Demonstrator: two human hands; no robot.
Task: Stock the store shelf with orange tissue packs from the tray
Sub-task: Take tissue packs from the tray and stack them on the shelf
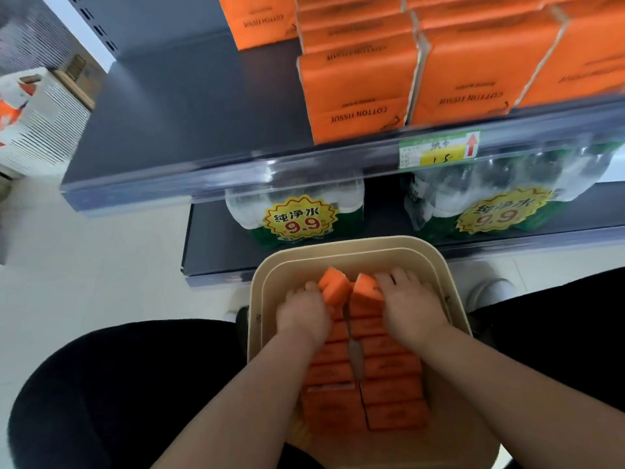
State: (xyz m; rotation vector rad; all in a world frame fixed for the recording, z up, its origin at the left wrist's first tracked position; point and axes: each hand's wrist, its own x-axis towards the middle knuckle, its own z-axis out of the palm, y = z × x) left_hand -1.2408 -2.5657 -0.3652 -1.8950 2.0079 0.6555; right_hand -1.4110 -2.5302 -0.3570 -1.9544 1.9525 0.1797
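Note:
A beige tray [341, 247] sits between my knees, holding two rows of several orange tissue packs [392, 390]. My left hand [304, 314] grips the far pack of the left row [336, 288], tilted up out of its row. My right hand [411, 304] grips the far pack of the right row [367, 290], also tilted up. The two raised packs lean apart, close to each other. Above, the dark shelf [189, 106] carries large orange tissue packs [358, 96] on its right half.
The shelf's left half is bare dark surface. A clear price rail [270, 170] with a yellow-green tag [439, 150] fronts it. Shrink-wrapped water bottle packs [297, 214] stand on the lower shelf behind the tray. A white box [37, 120] stands at left on the pale floor.

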